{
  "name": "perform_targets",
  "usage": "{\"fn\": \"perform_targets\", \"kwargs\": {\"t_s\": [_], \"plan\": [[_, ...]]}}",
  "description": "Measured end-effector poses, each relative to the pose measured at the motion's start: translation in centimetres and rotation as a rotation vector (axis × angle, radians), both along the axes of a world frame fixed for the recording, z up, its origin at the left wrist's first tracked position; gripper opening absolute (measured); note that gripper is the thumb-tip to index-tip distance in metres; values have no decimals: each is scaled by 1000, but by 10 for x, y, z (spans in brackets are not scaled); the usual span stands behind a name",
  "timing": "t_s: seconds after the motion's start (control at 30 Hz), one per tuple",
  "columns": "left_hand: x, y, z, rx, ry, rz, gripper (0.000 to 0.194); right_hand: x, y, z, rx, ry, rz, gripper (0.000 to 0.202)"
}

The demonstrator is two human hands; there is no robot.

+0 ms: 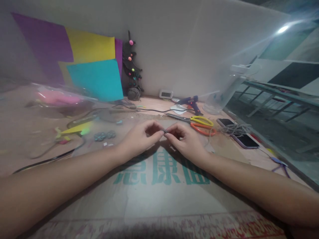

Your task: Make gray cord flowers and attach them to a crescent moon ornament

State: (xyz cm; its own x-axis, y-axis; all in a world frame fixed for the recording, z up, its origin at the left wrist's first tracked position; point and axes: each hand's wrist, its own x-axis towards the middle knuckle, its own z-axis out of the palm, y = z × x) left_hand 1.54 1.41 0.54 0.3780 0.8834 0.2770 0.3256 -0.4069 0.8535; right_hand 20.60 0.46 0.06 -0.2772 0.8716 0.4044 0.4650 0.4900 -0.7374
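My left hand [142,136] and my right hand [185,141] meet at the fingertips in the middle of the table. A small dark grey piece [164,131] is pinched between both thumbs and forefingers. Mostly covered by the fingers, its kind does not show. Left of my left hand lie several small blue-grey flower-like pieces [104,135], with tiny white scraps [108,144] beside them. Scissors [191,122] with one yellow and one orange handle lie just beyond my right hand. Beneath both hands is a sheet printed with green characters [161,169].
A glue gun [190,103] and a small white clock-like device [166,94] stand near the wall. Two phones [245,141] and a coiled grey cable [235,129] lie by the right edge. Coloured sheets [97,79] and a decorated dark tree [132,66] stand at the back left.
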Motion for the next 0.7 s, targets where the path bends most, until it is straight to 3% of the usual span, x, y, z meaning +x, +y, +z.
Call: {"fn": "perform_targets", "kwargs": {"t_s": [0.4, 0.7], "plan": [[-1, 0, -3, -76, -47, -25, 19, 0, 0, 1, -110, 100, 8, 17], [-2, 1, -5, -27, -48, -44, 21, 0, 1, 1, -32, 33, 5, 15]]}}
